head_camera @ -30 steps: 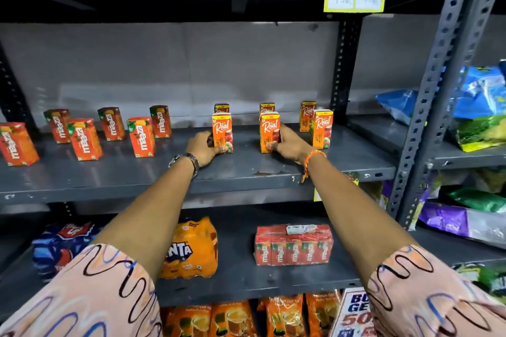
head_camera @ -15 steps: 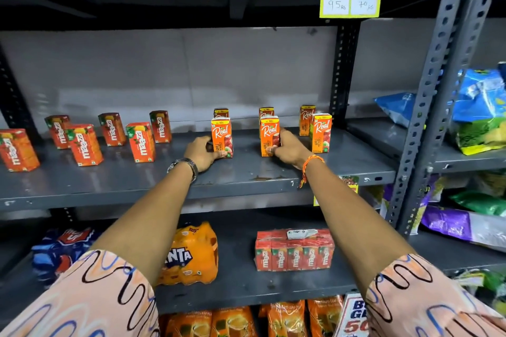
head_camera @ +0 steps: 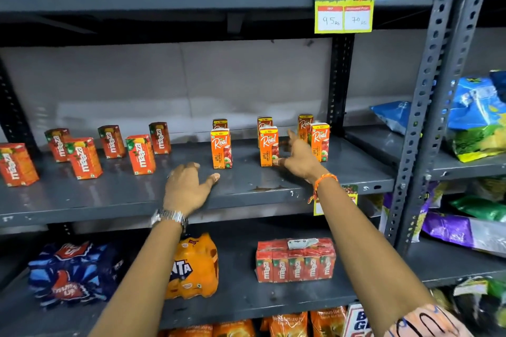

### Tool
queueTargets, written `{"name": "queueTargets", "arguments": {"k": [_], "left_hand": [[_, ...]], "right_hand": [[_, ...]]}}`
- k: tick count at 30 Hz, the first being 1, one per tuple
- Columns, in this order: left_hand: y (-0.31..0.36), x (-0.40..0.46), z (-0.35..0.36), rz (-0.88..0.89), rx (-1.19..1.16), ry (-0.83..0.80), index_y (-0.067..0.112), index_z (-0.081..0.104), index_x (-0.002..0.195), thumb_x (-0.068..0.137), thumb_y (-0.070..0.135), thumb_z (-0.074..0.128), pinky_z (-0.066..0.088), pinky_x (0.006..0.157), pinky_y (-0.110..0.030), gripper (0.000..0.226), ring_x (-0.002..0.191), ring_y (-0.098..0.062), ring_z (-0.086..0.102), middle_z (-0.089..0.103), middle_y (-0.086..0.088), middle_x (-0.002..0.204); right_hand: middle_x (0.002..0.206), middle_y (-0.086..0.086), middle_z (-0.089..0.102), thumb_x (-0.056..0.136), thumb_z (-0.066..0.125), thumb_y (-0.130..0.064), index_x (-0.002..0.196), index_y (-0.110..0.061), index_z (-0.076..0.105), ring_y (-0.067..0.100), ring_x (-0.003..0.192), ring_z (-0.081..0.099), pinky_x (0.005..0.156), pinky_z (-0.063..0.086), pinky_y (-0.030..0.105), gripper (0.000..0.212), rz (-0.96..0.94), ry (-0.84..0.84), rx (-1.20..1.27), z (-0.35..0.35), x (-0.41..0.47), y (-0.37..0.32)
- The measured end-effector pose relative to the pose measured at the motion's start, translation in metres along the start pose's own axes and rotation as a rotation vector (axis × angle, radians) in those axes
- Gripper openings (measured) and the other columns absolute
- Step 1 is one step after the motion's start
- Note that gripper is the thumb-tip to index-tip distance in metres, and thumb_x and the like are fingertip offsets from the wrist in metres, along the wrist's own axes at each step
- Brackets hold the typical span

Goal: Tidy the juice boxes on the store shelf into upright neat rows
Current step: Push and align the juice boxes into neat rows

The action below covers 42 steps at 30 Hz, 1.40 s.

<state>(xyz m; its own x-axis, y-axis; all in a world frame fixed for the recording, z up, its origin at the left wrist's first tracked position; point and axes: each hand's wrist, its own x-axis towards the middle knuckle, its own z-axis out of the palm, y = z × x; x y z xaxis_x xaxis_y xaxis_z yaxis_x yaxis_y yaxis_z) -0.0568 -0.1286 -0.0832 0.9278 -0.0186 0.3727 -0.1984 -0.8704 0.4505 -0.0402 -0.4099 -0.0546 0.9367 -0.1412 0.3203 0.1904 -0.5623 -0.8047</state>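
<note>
Orange "Real" juice boxes stand upright in two rows on the grey middle shelf [head_camera: 246, 186]: a front left one [head_camera: 221, 148], a front middle one [head_camera: 269, 145] and a front right one [head_camera: 319, 142], with three more behind them. Red Maaza boxes [head_camera: 140, 154] stand in loose rows to the left, several slightly turned. My left hand [head_camera: 189, 186] hovers open over the shelf, just left of and below the front left Real box, holding nothing. My right hand [head_camera: 299, 157] is open with spread fingers between the front middle and front right Real boxes, gripping neither.
A dark upright post [head_camera: 339, 82] bounds the shelf on the right. A price tag [head_camera: 343, 9] hangs from the shelf above. Below are a Fanta pack [head_camera: 194, 265], a wrapped Maaza multipack [head_camera: 295, 260] and a blue Thums Up pack [head_camera: 74, 273]. Snack bags [head_camera: 476, 117] fill the right bay.
Both hands have let go of the two front Real boxes. My left hand drew back toward the shelf's front; my right hand opened and shifted right. The camera tilted up.
</note>
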Motion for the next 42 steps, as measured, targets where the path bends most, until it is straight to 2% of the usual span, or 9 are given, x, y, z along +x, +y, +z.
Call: {"name": "queueTargets", "arguments": {"k": [4,7,12,19,26,29,32,37,42], "left_hand": [[0.001,-0.053,0.019,0.128,0.230,0.125,0.011,0.055,0.137,0.095,0.065,0.025,0.040,0.107,-0.045,0.074,0.130,-0.031,0.051,0.057,-0.010,0.142],[-0.002,-0.063,0.027,0.168,0.327,0.185,0.009,0.052,0.141,0.097,0.062,0.022,0.038,0.110,-0.044,0.075,0.132,-0.030,0.052,0.055,-0.011,0.145],[-0.002,-0.061,0.029,0.169,0.349,0.188,0.007,0.057,0.135,0.094,0.064,0.021,0.041,0.107,-0.046,0.079,0.127,-0.031,0.057,0.060,-0.013,0.139],[-0.001,-0.063,0.028,0.150,0.339,0.181,0.008,0.057,0.137,0.093,0.065,0.019,0.040,0.109,-0.046,0.081,0.129,-0.031,0.055,0.059,-0.012,0.140],[-0.001,-0.063,0.028,0.140,0.352,0.173,0.009,0.054,0.139,0.092,0.066,0.018,0.038,0.111,-0.045,0.082,0.133,-0.030,0.053,0.057,-0.011,0.143],[-0.001,-0.063,0.027,0.141,0.347,0.175,0.009,0.054,0.139,0.092,0.066,0.016,0.038,0.111,-0.045,0.084,0.133,-0.030,0.053,0.057,-0.012,0.143],[0.000,-0.063,0.027,0.138,0.349,0.173,0.008,0.055,0.139,0.092,0.066,0.015,0.039,0.111,-0.045,0.085,0.132,-0.031,0.053,0.057,-0.012,0.143],[0.000,-0.065,0.024,0.142,0.371,0.160,0.010,0.052,0.142,0.091,0.068,0.011,0.035,0.113,-0.043,0.087,0.135,-0.028,0.051,0.054,-0.010,0.147],[-0.001,-0.065,0.024,0.148,0.356,0.160,0.008,0.053,0.141,0.091,0.067,0.015,0.037,0.113,-0.043,0.086,0.134,-0.029,0.052,0.055,-0.011,0.145]], "right_hand": [[0.090,0.004,0.061,0.070,0.076,0.006,0.121,-0.008,0.060,0.015,0.079,0.058,0.083,0.058,0.032,0.056,-0.012,0.537,0.143,-0.011,-0.021,0.001],[0.112,0.013,0.062,0.058,0.085,-0.005,0.113,-0.008,0.057,0.027,0.103,0.060,0.091,0.048,0.031,0.062,0.070,0.808,-0.004,-0.027,-0.025,0.004],[0.141,0.020,0.042,0.056,0.093,-0.029,0.137,0.002,0.033,0.035,0.133,0.040,0.113,0.034,0.041,0.106,0.374,0.509,-0.211,-0.042,-0.003,0.015],[0.122,0.018,0.063,0.062,0.089,-0.022,0.120,-0.004,0.059,0.033,0.115,0.058,0.098,0.048,0.037,0.068,0.363,0.422,-0.127,-0.042,0.012,0.031],[0.125,0.017,0.062,0.065,0.088,-0.028,0.124,-0.004,0.056,0.032,0.120,0.056,0.102,0.045,0.038,0.071,0.371,0.380,-0.126,-0.045,0.006,0.027],[0.133,0.021,0.050,0.061,0.090,-0.030,0.132,-0.002,0.041,0.038,0.126,0.047,0.107,0.040,0.045,0.091,0.314,0.531,-0.171,-0.044,-0.008,0.013],[0.118,0.015,0.057,0.058,0.089,-0.018,0.119,-0.007,0.050,0.033,0.110,0.055,0.093,0.047,0.041,0.073,0.017,0.801,-0.147,-0.024,-0.023,-0.001],[0.124,0.014,0.061,0.069,0.085,-0.012,0.138,-0.004,0.043,0.028,0.116,0.059,0.104,0.047,0.041,0.081,0.166,0.110,-0.044,0.010,-0.010,-0.013],[0.125,0.016,0.065,0.075,0.080,-0.014,0.123,-0.005,0.054,0.033,0.118,0.060,0.101,0.046,0.039,0.055,0.113,0.078,-0.163,0.018,0.003,-0.008]]}}
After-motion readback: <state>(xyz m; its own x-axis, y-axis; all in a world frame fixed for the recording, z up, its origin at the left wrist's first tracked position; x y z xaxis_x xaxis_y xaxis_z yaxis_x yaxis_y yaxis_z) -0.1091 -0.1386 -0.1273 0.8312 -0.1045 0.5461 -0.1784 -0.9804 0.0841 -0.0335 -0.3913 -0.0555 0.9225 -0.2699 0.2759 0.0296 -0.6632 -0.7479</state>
